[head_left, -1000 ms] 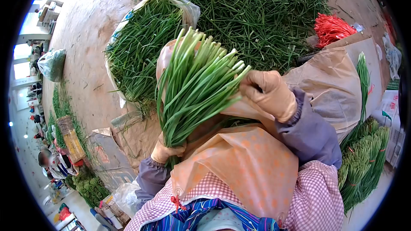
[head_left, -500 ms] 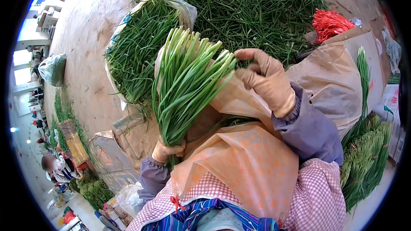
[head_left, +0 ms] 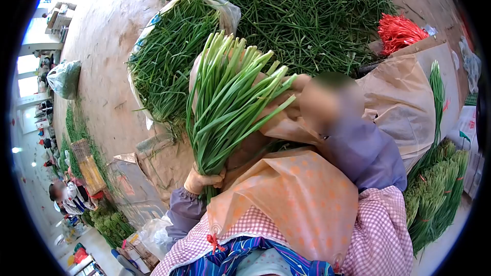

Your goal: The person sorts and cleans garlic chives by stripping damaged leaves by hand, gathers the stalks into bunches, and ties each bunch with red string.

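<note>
My left hand (head_left: 205,180), in a tan glove, is wrapped round the narrow lower end of a bunch of garlic chives (head_left: 230,107). The green leaves fan upward, and their pale cut ends point away from me. Beside the right edge of those pale ends is my right hand (head_left: 330,103), gloved too. A blur covers most of it, so its fingers cannot be made out. Under both hands spreads a translucent orange-dotted apron (head_left: 291,189) over my lap.
A white sack (head_left: 134,79) full of loose greens stands ahead. Behind it lies a large heap of greens (head_left: 296,15). Red ties (head_left: 399,33) sit at the back right. Tied bundles (head_left: 434,194) lie at my right. Far left, another person (head_left: 71,194) is beside more greens.
My right hand has shifted slightly right and down and is now blurred. The bunch's pale ends have spread a little to the right. My left hand keeps its grip.
</note>
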Demonstrator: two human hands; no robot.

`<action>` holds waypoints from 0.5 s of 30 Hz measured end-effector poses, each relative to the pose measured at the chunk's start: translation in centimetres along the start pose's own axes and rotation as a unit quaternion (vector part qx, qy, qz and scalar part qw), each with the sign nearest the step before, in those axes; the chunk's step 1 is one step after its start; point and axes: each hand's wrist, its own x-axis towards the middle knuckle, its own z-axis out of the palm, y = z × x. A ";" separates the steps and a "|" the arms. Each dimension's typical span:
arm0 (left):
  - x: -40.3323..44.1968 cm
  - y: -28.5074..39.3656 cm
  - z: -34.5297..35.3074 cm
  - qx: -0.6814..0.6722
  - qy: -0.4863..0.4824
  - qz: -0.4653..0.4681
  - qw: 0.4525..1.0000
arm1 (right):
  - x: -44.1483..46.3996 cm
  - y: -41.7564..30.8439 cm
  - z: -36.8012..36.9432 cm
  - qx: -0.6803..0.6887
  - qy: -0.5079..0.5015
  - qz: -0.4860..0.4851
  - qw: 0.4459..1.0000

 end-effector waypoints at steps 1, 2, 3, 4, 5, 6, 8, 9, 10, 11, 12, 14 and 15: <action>0.1 0.0 0.1 -0.003 0.003 0.000 1.000 | -0.8 -1.7 0.9 -0.296 0.075 -0.074 0.950; 0.2 0.0 -0.2 0.030 -0.006 0.003 1.000 | -1.6 -3.4 1.8 -0.563 0.186 -0.094 0.800; 0.3 0.1 -0.8 0.062 -0.014 0.007 0.998 | -1.9 -4.2 1.1 -0.189 0.094 -0.170 0.962; 0.4 0.0 -1.1 0.096 -0.023 0.010 0.995 | -2.2 -5.0 0.5 0.219 -0.021 -0.185 0.958; 0.4 0.2 -0.8 0.102 -0.016 0.010 0.995 | -2.7 -6.1 -0.1 0.173 -0.045 -0.179 0.968; 0.3 0.5 -0.3 0.109 -0.009 0.011 0.994 | -3.4 -7.0 -0.1 0.077 0.042 -0.141 0.986; 0.4 0.5 0.1 0.113 0.005 0.014 0.994 | -3.3 -6.3 -0.2 -0.051 0.141 -0.123 0.981; 0.3 0.3 0.0 0.111 0.010 0.015 0.994 | -3.0 -4.8 0.0 -0.082 0.153 -0.145 0.974; 0.3 0.0 0.1 0.109 0.016 0.016 0.994 | -2.6 -4.5 0.9 -0.518 0.053 -0.246 0.817; 0.3 -0.2 0.3 0.117 0.030 0.026 0.992 | -2.3 -4.3 1.7 -0.778 0.078 -0.416 0.464; 0.2 -0.3 0.6 0.126 0.044 0.035 0.990 | -1.9 -3.3 2.3 -0.748 0.122 -0.399 0.515; 0.1 -0.6 0.7 0.143 0.063 0.054 0.986 | -1.4 -1.3 4.1 -0.643 0.203 -0.343 0.654; 0.1 -0.5 0.9 0.126 0.057 0.057 0.989 | -1.1 -0.5 5.2 -0.563 0.236 -0.297 0.734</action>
